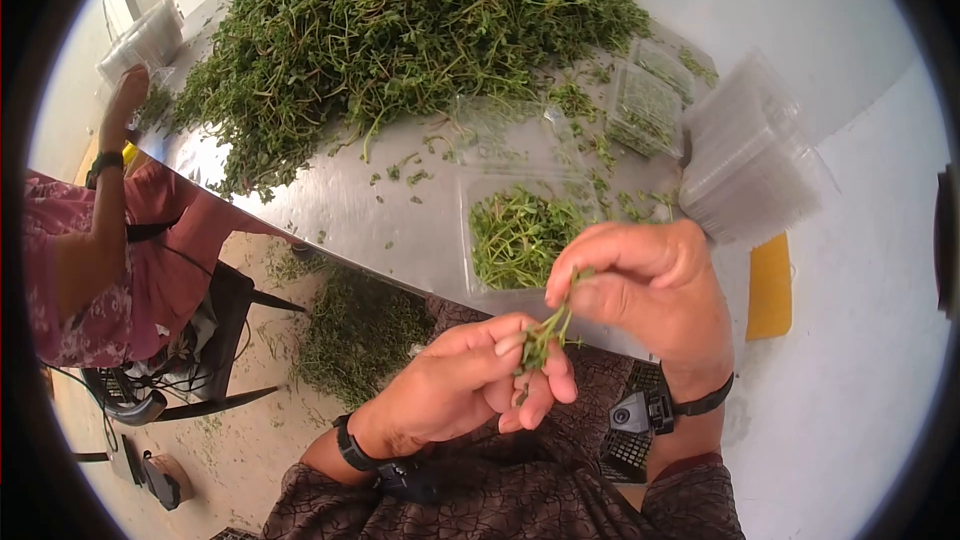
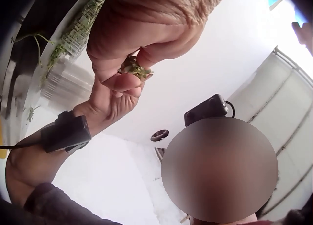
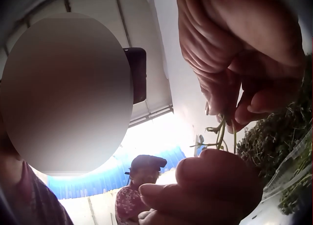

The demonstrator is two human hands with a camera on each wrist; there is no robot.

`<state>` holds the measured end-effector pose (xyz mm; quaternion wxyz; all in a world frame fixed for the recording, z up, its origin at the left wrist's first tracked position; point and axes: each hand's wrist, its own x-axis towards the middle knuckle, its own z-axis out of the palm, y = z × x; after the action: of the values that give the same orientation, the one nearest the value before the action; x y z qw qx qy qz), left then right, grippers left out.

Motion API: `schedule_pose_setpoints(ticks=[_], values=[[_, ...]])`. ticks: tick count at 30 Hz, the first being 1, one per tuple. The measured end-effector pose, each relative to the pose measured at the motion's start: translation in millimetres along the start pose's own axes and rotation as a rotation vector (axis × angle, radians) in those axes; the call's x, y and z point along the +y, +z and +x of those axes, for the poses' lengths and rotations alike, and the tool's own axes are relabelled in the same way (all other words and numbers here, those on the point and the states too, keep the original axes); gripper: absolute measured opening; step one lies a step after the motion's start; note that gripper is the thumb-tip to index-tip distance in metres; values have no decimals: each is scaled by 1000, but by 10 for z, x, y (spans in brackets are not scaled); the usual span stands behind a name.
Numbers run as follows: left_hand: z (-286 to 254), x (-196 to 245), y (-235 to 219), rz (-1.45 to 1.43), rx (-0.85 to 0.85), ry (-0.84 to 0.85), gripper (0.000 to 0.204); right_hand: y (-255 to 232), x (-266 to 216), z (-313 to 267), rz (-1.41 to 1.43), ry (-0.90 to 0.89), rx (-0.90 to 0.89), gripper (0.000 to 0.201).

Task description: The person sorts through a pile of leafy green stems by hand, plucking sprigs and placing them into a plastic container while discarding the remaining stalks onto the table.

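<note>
My left hand (image 1: 460,380) pinches a small bunch of leafy green sprigs (image 1: 545,340) between thumb and fingers. From the other side, my right hand (image 1: 655,285) pinches the upper ends of the same sprigs. In the right wrist view, thin green stems (image 3: 221,134) stretch between the two hands. The left wrist view shows leaf bits (image 2: 133,67) peeking out between the fingers. Just beyond the hands lies an open clear plastic box (image 1: 465,240), part filled with cut greens (image 1: 520,235); its lid (image 1: 510,125) is folded back.
A big heap of greens (image 1: 400,30) covers the back of the metal table (image 1: 330,190). Filled boxes (image 1: 645,105) and a stack of clear boxes (image 1: 750,155) stand at right. More greens (image 1: 360,335) lie on the floor. Another person (image 1: 100,260) sits at left.
</note>
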<state>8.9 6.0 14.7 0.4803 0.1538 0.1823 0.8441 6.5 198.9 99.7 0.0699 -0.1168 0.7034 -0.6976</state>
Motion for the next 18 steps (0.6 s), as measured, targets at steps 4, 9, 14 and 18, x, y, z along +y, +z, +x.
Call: schedule_pose_setpoints(ticks=[4, 9, 14, 18], values=[[18, 14, -58, -6, 68, 53, 34, -30, -39, 195, -206, 100, 171, 14], [1, 26, -120, 0, 108, 80, 29, -105, 24, 396, -283, 169, 164, 18], [-17, 44, -150, -5, 130, 85, 27, -80, 124, 533, -244, 171, 189, 16], [-19, 45, -109, 52, 241, 103, 29, -56, 208, 588, -223, 137, 199, 12]])
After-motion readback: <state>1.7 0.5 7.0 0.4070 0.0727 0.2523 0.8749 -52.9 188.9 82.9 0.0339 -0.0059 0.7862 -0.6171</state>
